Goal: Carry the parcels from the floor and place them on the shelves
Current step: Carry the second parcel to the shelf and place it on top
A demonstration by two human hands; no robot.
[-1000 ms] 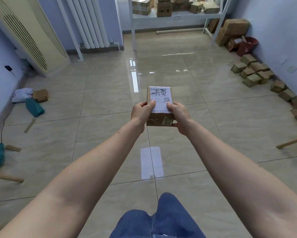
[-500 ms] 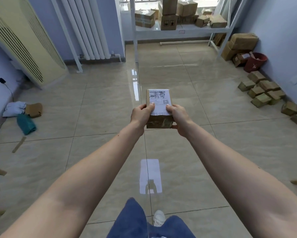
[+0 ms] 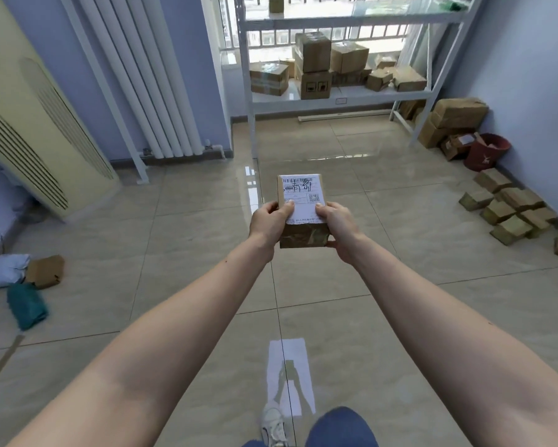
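Note:
A small brown cardboard parcel [image 3: 301, 201] with a white shipping label on top is held out in front of me at chest height. My left hand [image 3: 268, 222] grips its left side, thumb on the label. My right hand [image 3: 337, 225] grips its right side, thumb on top, fingers under the box. Straight ahead stands a white metal shelf unit [image 3: 342, 98] whose lower shelf carries several cardboard boxes [image 3: 313, 66]. A single small box [image 3: 276, 3] sits on the upper shelf.
Small parcels [image 3: 509, 211] lie along the right wall, near a red bucket [image 3: 485, 151] and larger boxes [image 3: 454, 119]. At the left lie a white bag [image 3: 5, 271], a brown packet [image 3: 45, 271] and a teal packet [image 3: 26, 304]. A white radiator [image 3: 142, 79] and a cream air conditioner [image 3: 36, 124] stand at the left.
I have walked forward with the parcel held in both hands; the shelf unit and the boxes along the right wall are closer and more of the shelves shows.

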